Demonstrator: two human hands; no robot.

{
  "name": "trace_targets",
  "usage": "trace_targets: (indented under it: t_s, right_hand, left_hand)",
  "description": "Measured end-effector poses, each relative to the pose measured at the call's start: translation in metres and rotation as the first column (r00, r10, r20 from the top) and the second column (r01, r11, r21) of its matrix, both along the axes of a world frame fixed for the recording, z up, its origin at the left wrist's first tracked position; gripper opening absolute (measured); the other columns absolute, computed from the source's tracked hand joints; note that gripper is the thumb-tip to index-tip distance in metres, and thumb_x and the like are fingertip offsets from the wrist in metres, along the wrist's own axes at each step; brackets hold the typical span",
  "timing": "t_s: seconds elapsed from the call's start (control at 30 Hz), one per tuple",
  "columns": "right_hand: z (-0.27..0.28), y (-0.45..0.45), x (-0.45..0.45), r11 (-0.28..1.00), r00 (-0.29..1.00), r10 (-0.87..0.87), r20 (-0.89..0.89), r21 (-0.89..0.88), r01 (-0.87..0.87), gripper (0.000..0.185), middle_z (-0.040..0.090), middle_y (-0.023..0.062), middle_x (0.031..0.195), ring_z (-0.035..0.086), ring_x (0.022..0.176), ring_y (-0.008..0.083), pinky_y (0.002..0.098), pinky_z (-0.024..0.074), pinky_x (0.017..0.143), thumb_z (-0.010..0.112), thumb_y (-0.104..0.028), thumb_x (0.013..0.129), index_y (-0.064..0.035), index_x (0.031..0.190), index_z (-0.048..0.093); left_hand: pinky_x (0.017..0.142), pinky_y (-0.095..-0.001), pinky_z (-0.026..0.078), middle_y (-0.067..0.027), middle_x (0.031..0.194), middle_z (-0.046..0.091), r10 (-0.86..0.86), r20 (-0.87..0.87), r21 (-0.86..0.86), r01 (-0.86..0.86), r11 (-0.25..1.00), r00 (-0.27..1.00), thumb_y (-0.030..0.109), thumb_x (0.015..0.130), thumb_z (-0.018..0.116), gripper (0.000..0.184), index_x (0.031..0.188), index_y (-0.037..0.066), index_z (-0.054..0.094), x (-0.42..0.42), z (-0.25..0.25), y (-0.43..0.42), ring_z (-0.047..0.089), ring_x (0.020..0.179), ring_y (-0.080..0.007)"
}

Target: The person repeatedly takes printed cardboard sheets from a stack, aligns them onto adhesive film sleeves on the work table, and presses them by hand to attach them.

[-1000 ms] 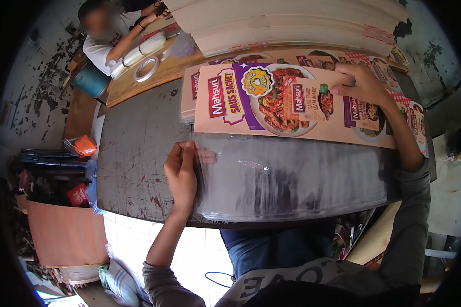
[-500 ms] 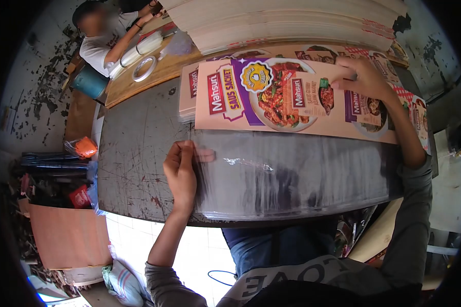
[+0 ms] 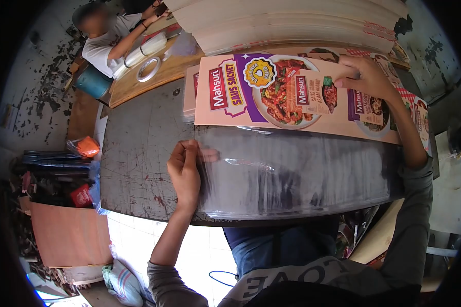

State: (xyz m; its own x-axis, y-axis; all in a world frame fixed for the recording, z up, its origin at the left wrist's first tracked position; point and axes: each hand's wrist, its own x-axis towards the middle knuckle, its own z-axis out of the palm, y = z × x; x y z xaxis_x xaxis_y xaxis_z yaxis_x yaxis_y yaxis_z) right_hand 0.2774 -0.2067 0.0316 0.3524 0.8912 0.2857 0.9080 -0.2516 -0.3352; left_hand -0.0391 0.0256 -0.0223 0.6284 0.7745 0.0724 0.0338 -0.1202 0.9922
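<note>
At the left edge of a stack of clear plastic sleeves (image 3: 292, 174), my left hand (image 3: 185, 171) pinches the plastic, some fingers showing through it. My right hand (image 3: 366, 77) grips the upper right part of a printed peach card (image 3: 225, 115) with "Mahsuri Saus Sachet" lettering and food pictures. The card's lower edge lies along the top edge of the sleeves. Behind it, a pile of similar cards (image 3: 189, 100) shows at its left and more printed sheets (image 3: 419, 123) at its right.
The dark scratched table (image 3: 133, 153) extends left. A tall stack of boards (image 3: 287, 25) stands at the back. On a wooden board (image 3: 123, 92) lies a tape roll (image 3: 148, 69). A co-worker (image 3: 107, 46) is at the back left. A teal bucket (image 3: 93, 84) stands nearby.
The card in my right hand has shifted slightly up and away from the sleeves. My left hand has stayed at the sleeves' left edge.
</note>
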Motion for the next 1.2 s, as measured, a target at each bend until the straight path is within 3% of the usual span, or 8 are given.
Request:
trace_targets:
  t_s: [0.07, 0.17, 0.3, 0.4, 0.5, 0.57, 1.1, 1.2]
  right_hand:
    - [-0.003, 0.0, -0.001, 0.999, 0.993, -0.024, -0.119, -0.032, 0.021, 0.039, 0.05, 0.0127, 0.07, 0.049, 0.068, 0.0268, 0.0354, 0.0385, 0.063, 0.068, -0.037, 0.075, -0.0016, 0.078, 0.052]
    - [-0.011, 0.001, 0.011, 1.0, 1.0, 0.005, 0.006, -0.026, -0.005, 0.041, 0.05, 0.0123, 0.07, 0.049, 0.066, 0.025, 0.0353, 0.0387, 0.061, 0.067, -0.04, 0.076, -0.0016, 0.078, 0.053]
    - [-0.021, 0.003, 0.019, 0.992, 0.998, -0.035, -0.052, -0.123, 0.028, 0.043, 0.05, 0.0121, 0.069, 0.05, 0.064, 0.023, 0.0356, 0.0389, 0.06, 0.067, -0.042, 0.076, -0.0015, 0.078, 0.054]
    - [-0.021, 0.004, 0.015, 0.993, 0.999, 0.038, -0.013, 0.114, -0.036, 0.038, 0.047, 0.0118, 0.063, 0.045, 0.058, 0.0216, 0.0314, 0.0377, 0.057, 0.069, -0.034, 0.073, -0.0002, 0.077, 0.051]
    - [-0.011, 0.003, 0.009, 0.999, 0.996, 0.026, -0.084, 0.035, -0.023, 0.037, 0.047, 0.0114, 0.063, 0.044, 0.058, 0.021, 0.0312, 0.0373, 0.057, 0.07, -0.033, 0.074, -0.0005, 0.076, 0.051]
    - [-0.016, 0.003, 0.008, 0.999, 1.0, -0.003, -0.001, -0.042, 0.003, 0.045, 0.046, 0.0091, 0.059, 0.048, 0.058, 0.0224, 0.0359, 0.038, 0.057, 0.068, -0.044, 0.074, -0.0031, 0.07, 0.05]
    - [-0.003, 0.002, -0.002, 0.997, 0.995, 0.036, -0.089, 0.075, -0.029, 0.044, 0.049, 0.012, 0.065, 0.05, 0.06, 0.0241, 0.0344, 0.0381, 0.057, 0.068, -0.044, 0.074, -0.003, 0.072, 0.052]
    - [-0.008, 0.001, 0.003, 1.0, 0.999, -0.012, -0.03, -0.025, 0.012, 0.045, 0.047, 0.0118, 0.061, 0.049, 0.058, 0.0247, 0.0342, 0.0377, 0.057, 0.068, -0.045, 0.074, -0.0029, 0.071, 0.051]
  left_hand:
    - [0.062, -0.0227, 0.046, -0.0113, 0.069, 0.063, -0.001, -0.007, 0.01, 0.001, 1.0, 1.0, 0.018, 0.094, 0.044, 0.023, 0.083, 0.001, 0.054, 0.0, 0.0, 0.0, 0.06, 0.06, -0.0135]
    - [0.062, -0.0233, 0.047, -0.0115, 0.07, 0.064, -0.011, -0.006, 0.018, 0.012, 1.0, 1.0, 0.018, 0.094, 0.043, 0.023, 0.083, 0.0, 0.053, 0.0, 0.0, 0.0, 0.06, 0.061, -0.0137]
    - [0.063, -0.0242, 0.048, -0.0116, 0.07, 0.063, -0.002, 0.001, 0.037, 0.002, 0.999, 1.0, 0.017, 0.095, 0.043, 0.023, 0.084, 0.0, 0.054, 0.001, 0.001, -0.002, 0.06, 0.061, -0.0137]
    - [0.064, -0.0243, 0.048, -0.0116, 0.07, 0.063, 0.005, -0.005, 0.029, -0.005, 1.0, 1.0, 0.017, 0.095, 0.043, 0.023, 0.084, 0.0, 0.054, 0.001, 0.001, -0.001, 0.06, 0.061, -0.0137]
    - [0.064, -0.0243, 0.048, -0.0115, 0.07, 0.063, 0.006, 0.0, 0.026, -0.006, 1.0, 1.0, 0.017, 0.095, 0.044, 0.023, 0.084, 0.0, 0.054, 0.001, 0.0, -0.001, 0.06, 0.061, -0.0136]
    - [0.064, -0.0242, 0.048, -0.0115, 0.07, 0.063, 0.003, 0.005, 0.024, -0.003, 1.0, 1.0, 0.017, 0.094, 0.044, 0.023, 0.084, 0.0, 0.054, 0.001, 0.0, 0.0, 0.06, 0.061, -0.0135]
    - [0.064, -0.0244, 0.047, -0.0125, 0.07, 0.064, 0.002, -0.001, -0.015, -0.002, 1.0, 1.0, 0.018, 0.094, 0.044, 0.023, 0.083, 0.0, 0.055, 0.0, 0.003, -0.002, 0.06, 0.061, -0.0143]
    - [0.064, -0.0245, 0.047, -0.0123, 0.07, 0.064, -0.005, 0.0, -0.012, 0.005, 1.0, 1.0, 0.018, 0.094, 0.044, 0.023, 0.083, 0.0, 0.055, 0.0, 0.003, -0.002, 0.061, 0.061, -0.0144]
